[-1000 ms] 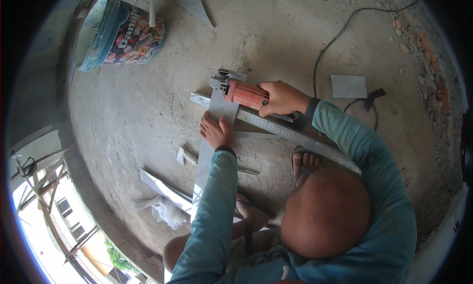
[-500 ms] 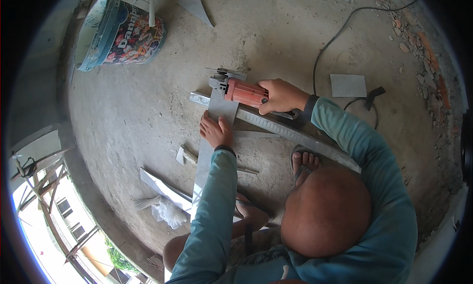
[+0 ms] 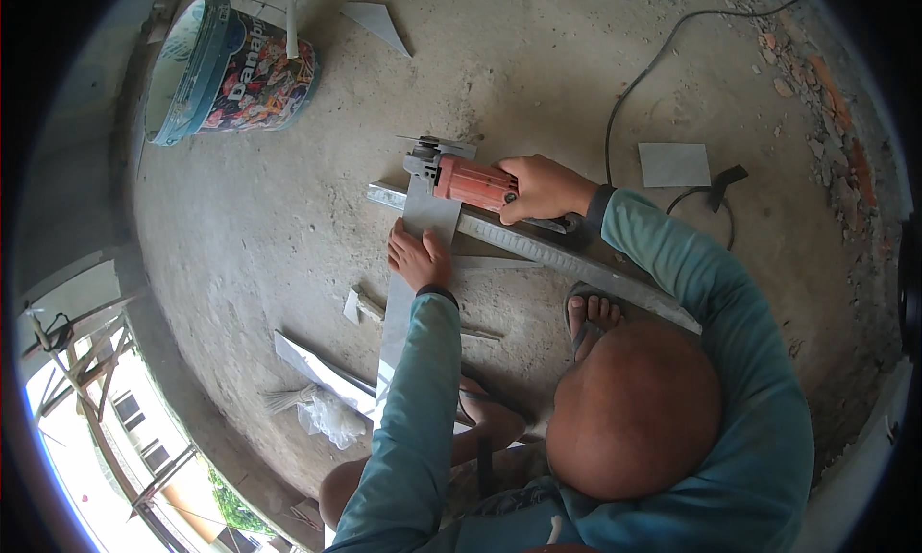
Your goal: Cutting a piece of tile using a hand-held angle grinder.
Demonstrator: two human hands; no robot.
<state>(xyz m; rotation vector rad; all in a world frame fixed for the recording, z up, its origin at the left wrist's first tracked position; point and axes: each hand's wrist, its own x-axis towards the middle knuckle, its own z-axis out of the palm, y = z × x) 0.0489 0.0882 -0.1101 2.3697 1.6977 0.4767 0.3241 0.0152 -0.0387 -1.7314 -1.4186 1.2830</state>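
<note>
Since the earlier frame, the whole view is shifting slightly, the things in it keeping their relative places. One bucket (image 3: 257, 81) is sitting at the upper left. One long grey strip (image 3: 431, 213) is lying across one metal bar (image 3: 576, 261). One red angle grinder (image 3: 473, 182) is extending over the strip's far end. Of two hands, the right hand (image 3: 547, 188) is wrapping firmly around the grinder; the left hand (image 3: 420, 256) is resting half-spread on the strip. One four-sided pale piece (image 3: 673, 165) is lying rightward, one triangular piece (image 3: 380, 26) beyond the grinder.
</note>
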